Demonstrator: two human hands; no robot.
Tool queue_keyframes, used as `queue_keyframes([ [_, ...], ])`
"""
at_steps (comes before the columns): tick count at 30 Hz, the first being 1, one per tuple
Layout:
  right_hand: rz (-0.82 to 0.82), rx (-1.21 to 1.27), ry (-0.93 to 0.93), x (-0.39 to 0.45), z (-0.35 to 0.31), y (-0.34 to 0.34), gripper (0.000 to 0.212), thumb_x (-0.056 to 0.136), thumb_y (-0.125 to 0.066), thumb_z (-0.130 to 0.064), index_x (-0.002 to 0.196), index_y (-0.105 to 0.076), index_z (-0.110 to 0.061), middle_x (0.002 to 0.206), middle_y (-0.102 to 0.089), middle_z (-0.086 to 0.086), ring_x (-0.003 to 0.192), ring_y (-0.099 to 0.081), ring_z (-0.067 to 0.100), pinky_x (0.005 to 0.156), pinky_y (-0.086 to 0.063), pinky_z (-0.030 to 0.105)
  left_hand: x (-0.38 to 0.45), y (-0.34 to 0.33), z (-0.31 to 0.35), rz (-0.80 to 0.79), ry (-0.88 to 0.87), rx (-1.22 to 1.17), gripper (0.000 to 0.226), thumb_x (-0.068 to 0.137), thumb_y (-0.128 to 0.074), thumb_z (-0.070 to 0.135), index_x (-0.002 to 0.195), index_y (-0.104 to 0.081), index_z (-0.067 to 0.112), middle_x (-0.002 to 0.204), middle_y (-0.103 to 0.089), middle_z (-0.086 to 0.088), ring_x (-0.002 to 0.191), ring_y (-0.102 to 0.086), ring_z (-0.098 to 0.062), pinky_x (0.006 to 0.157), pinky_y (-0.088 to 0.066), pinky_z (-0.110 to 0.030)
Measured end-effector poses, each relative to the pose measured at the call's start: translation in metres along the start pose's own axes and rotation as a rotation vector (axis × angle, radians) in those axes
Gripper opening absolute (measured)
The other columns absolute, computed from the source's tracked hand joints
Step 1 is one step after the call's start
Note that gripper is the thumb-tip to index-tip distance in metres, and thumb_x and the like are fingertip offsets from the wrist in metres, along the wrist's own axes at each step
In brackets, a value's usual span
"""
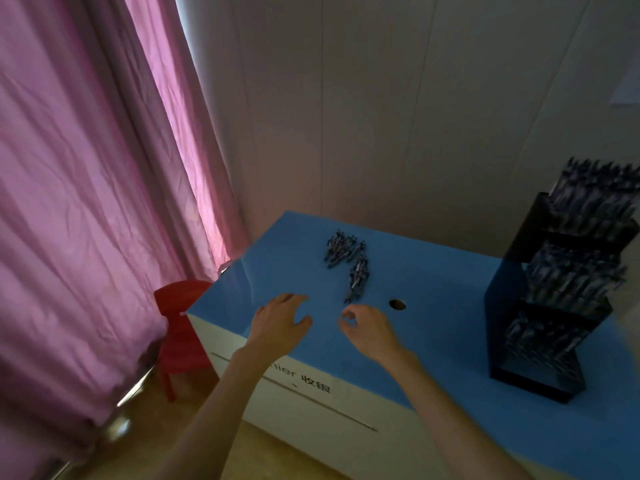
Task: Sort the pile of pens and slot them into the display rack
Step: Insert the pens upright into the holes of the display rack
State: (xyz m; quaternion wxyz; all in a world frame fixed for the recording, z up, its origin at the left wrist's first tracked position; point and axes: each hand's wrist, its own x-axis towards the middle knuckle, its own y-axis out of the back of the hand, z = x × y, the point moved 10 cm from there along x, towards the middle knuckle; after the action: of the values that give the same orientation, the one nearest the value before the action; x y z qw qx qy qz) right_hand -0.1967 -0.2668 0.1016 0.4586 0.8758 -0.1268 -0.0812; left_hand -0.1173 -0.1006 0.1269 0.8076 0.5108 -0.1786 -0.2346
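Note:
Two loose heaps of dark pens lie on the blue desk top [433, 327]: a far pile [341, 251] and a nearer pile [356, 278]. A black tiered display rack [554, 306] stands at the right, its tiers packed with pens. My left hand [280, 322] hovers over the desk left of the nearer pile, fingers spread and holding nothing. My right hand [367, 329] sits just below that pile with fingers loosely curled and empty.
A round cable hole [397, 304] opens in the desk right of my right hand. A red plastic chair [180, 330] stands at the desk's left end, beside a pink curtain [97, 202]. A wall runs behind the desk.

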Motion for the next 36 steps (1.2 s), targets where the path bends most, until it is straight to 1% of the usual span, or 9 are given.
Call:
queue_keyframes([
  [5,0.05,-0.017,-0.068,0.019,-0.021,-0.012,0.034,0.101,-0.052,-0.042,0.123,-0.064,-0.02,0.12,-0.067,-0.003,0.099,-0.065,0.017,0.085,-0.055,0.037,0.014,0.014,-0.041,-0.02,-0.019,-0.019,0.048,0.097,-0.052,0.044,0.142,-0.049,0.03,0.143,-0.051,0.006,0.127,-0.051,-0.019,0.106,-0.041,-0.041],
  [9,0.072,-0.007,-0.13,0.029,-0.017,-0.014,0.032,0.101,-0.053,-0.04,0.121,-0.065,-0.019,0.121,-0.067,-0.003,0.103,-0.064,0.016,0.087,-0.055,0.035,0.035,0.011,-0.052,-0.06,-0.047,-0.062,0.046,0.097,-0.052,0.044,0.141,-0.051,0.03,0.141,-0.051,0.006,0.123,-0.053,-0.019,0.104,-0.044,-0.041],
  [15,0.1,0.007,-0.216,0.055,0.009,-0.015,0.03,0.1,-0.055,-0.036,0.121,-0.066,-0.018,0.12,-0.068,-0.003,0.1,-0.065,0.014,0.084,-0.056,0.033,0.081,-0.003,-0.056,-0.11,-0.08,-0.091,0.042,0.098,-0.053,0.043,0.136,-0.054,0.028,0.136,-0.053,0.006,0.112,-0.058,-0.018,0.098,-0.048,-0.038],
  [18,0.101,0.013,-0.244,0.075,0.023,-0.015,0.026,0.099,-0.056,-0.033,0.117,-0.067,-0.019,0.115,-0.07,-0.004,0.095,-0.067,0.015,0.083,-0.057,0.035,0.108,-0.014,-0.055,-0.126,-0.083,-0.104,0.039,0.096,-0.055,0.044,0.131,-0.057,0.026,0.128,-0.057,0.003,0.099,-0.061,-0.019,0.089,-0.051,-0.037],
  [20,0.107,0.022,-0.266,0.089,0.033,-0.011,0.024,0.1,-0.056,-0.031,0.117,-0.066,-0.018,0.115,-0.07,-0.002,0.095,-0.067,0.017,0.083,-0.057,0.036,0.126,-0.024,-0.052,-0.145,-0.064,-0.108,0.038,0.096,-0.055,0.044,0.129,-0.058,0.027,0.126,-0.058,0.003,0.096,-0.062,-0.019,0.088,-0.052,-0.037],
  [24,0.141,0.048,-0.305,0.111,0.058,0.002,0.025,0.101,-0.056,-0.026,0.12,-0.066,-0.015,0.119,-0.069,-0.001,0.104,-0.065,0.018,0.079,-0.048,0.024,0.162,-0.055,-0.039,-0.226,-0.039,-0.117,0.037,0.094,-0.056,0.046,0.126,-0.061,0.027,0.124,-0.058,0.003,0.102,-0.061,-0.017,0.087,-0.052,-0.034],
  [27,0.156,0.068,-0.344,0.127,0.085,0.005,0.024,0.1,-0.056,-0.026,0.119,-0.066,-0.016,0.12,-0.069,-0.001,0.103,-0.065,0.018,0.078,-0.045,0.025,0.187,-0.08,-0.031,-0.278,-0.003,-0.152,0.037,0.093,-0.058,0.046,0.123,-0.063,0.026,0.122,-0.06,0.003,0.102,-0.06,-0.016,0.083,-0.052,-0.031],
  [30,0.172,0.076,-0.384,0.141,0.11,0.004,0.023,0.099,-0.057,-0.026,0.118,-0.067,-0.017,0.12,-0.069,-0.001,0.104,-0.065,0.018,0.083,-0.049,0.027,0.206,-0.108,-0.027,-0.324,0.026,-0.146,0.04,0.091,-0.06,0.05,0.122,-0.063,0.025,0.121,-0.06,0.002,0.103,-0.06,-0.017,0.083,-0.052,-0.032],
  [36,0.17,0.099,-0.444,0.159,0.138,-0.003,0.022,0.098,-0.059,-0.024,0.116,-0.069,-0.017,0.117,-0.071,-0.002,0.102,-0.066,0.017,0.087,-0.054,0.031,0.231,-0.151,-0.011,-0.379,0.069,-0.124,0.056,0.085,-0.062,0.065,0.12,-0.059,0.021,0.116,-0.063,-0.001,0.101,-0.063,-0.022,0.077,-0.051,-0.033],
])
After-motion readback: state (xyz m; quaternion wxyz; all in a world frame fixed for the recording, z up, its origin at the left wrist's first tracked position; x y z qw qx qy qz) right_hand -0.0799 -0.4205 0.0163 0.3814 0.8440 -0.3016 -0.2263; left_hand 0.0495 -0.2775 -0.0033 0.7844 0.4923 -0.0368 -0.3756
